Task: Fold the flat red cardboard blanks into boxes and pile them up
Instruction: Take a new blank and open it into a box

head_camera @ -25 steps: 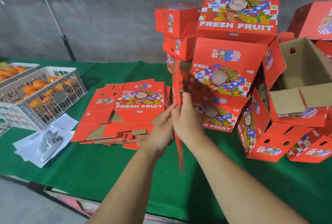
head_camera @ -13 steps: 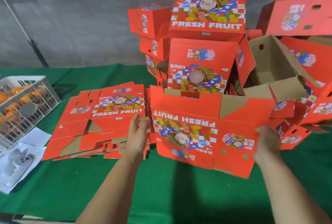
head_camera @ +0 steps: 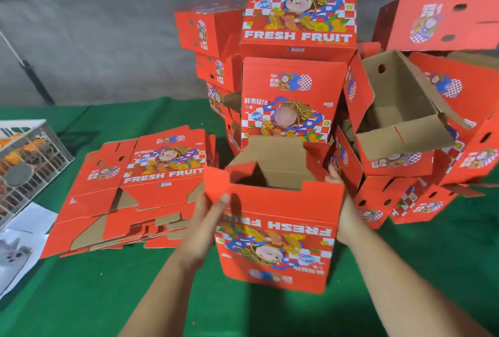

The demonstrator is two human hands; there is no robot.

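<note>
the left hand [head_camera: 209,214] grips the left wall of a half-formed red fruit box [head_camera: 275,226], thumb on its front, and the right hand [head_camera: 344,209] clasps the right wall. the box stands open-topped, print upside down, near the front edge of the green surface [head_camera: 81,296]. flat blanks [head_camera: 135,188] lie stacked to its left; finished boxes [head_camera: 297,66] pile behind.
</note>
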